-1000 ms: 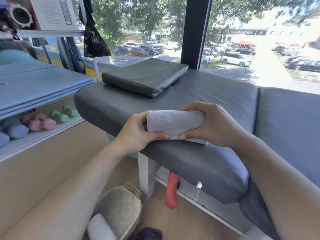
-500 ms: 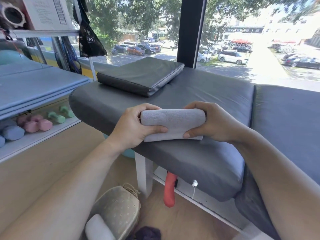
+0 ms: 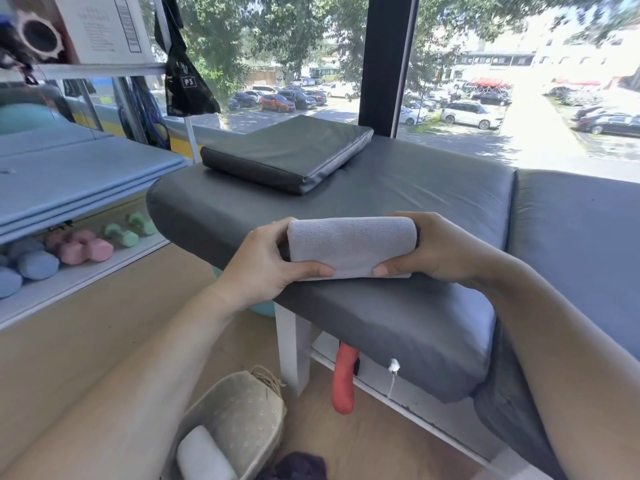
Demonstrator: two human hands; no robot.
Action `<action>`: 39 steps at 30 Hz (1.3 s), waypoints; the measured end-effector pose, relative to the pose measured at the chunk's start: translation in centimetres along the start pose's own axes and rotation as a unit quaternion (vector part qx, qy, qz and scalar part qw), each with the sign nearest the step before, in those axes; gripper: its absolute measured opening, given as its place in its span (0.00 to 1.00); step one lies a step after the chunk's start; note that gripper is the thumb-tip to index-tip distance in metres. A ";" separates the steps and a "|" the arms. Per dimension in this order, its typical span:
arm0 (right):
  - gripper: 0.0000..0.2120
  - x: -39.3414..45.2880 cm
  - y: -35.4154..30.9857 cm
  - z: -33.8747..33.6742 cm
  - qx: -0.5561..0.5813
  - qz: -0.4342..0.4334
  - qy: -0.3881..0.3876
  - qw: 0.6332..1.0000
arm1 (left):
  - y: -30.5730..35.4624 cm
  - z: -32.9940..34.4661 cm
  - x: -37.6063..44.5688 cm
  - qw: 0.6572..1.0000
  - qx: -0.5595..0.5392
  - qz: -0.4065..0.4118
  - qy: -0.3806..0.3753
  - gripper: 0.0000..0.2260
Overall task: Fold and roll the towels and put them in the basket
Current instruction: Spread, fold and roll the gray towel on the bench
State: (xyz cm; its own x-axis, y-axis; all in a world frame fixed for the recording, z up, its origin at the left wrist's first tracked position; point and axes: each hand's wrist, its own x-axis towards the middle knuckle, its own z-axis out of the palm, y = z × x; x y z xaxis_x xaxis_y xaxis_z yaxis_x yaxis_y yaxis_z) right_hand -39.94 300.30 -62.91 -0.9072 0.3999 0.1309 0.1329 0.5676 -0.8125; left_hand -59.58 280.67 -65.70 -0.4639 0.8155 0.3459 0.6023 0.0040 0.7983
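A light grey towel (image 3: pixel 351 247), rolled into a thick bundle, sits at the front edge of a dark grey padded bench (image 3: pixel 398 192). My left hand (image 3: pixel 266 268) grips the roll's left end, thumb along its lower front. My right hand (image 3: pixel 440 249) grips the right end, thumb under the front. On the floor below stands a beige fabric basket (image 3: pixel 239 417) holding a white rolled towel (image 3: pixel 204 457). A dark purple towel (image 3: pixel 294 467) lies beside the basket at the bottom edge.
A folded dark cushion (image 3: pixel 287 154) lies at the bench's back left. To the left, a shelf carries blue mats (image 3: pixel 76 181) and pastel dumbbells (image 3: pixel 79 247). A red object (image 3: pixel 344 382) hangs under the bench by a white leg (image 3: pixel 292 348). Large windows stand behind.
The roll has been tightened and squared; both hands shifted slightly outward to its ends. The towel's loose lower flap is now tucked closer under the roll.
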 end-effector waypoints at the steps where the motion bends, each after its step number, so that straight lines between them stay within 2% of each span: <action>1: 0.23 -0.1 -0.1 0.0 0.010 -0.002 0.005 1.000 | 0.1 0.0 0.0 1.000 -0.003 -0.001 0.004 0.23; 5: 0.24 -0.6 -0.9 0.4 0.123 -0.015 0.027 0.992 | 0.7 -0.4 -0.1 1.000 0.016 -0.013 0.019 0.21; 8: 0.24 -0.7 -2.2 0.7 0.159 -0.045 0.079 0.983 | 1.4 -1.0 -0.4 0.999 0.038 -0.032 0.015 0.26; 11: 0.24 -1.0 -4.0 1.3 0.122 -0.065 0.118 0.983 | 2.8 -1.5 -1.2 0.999 0.042 -0.009 0.013 0.32; 16: 0.24 -1.4 -7.4 3.2 0.052 -0.087 0.090 0.991 | 4.6 -2.3 -2.7 1.000 0.006 0.012 -0.021 0.21; 21: 0.22 -0.6 -9.3 6.2 0.076 -0.078 0.100 0.989 | 2.6 -3.2 -4.1 0.995 -0.097 -0.018 -0.019 0.26; 26: 0.23 0.9 -9.8 9.4 0.021 -0.061 0.040 0.997 | -0.2 -3.7 -6.9 0.988 -0.147 -0.051 0.011 0.23; 31: 0.24 1.8 -10.0 13.3 -0.092 -0.065 -0.025 0.993 | -2.9 -5.7 -9.3 0.983 -0.151 -0.100 -0.036 0.24; 35: 0.23 3.0 -9.5 16.9 -0.157 -0.060 -0.097 0.981 | -5.0 -6.7 -10.7 0.983 -0.122 -0.132 -0.039 0.27; 36: 0.26 3.3 -9.3 17.9 -0.176 -0.058 -0.111 0.976 | -5.7 -7.1 -10.9 0.985 -0.102 -0.135 -0.042 0.28; 39: 0.42 4.1 -8.5 21.1 -0.223 -0.035 -0.148 0.963 | -8.1 -8.5 -11.7 0.982 -0.075 -0.169 -0.042 0.27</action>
State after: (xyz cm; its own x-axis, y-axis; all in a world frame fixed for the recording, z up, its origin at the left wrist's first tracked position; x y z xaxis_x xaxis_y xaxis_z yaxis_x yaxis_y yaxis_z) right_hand -53.20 281.95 -67.44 -0.9855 0.1634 -0.0452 0.1651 0.8650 -0.4739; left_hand -64.49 266.17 -72.02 -0.5621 0.8270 0.0118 0.3183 0.2032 0.9260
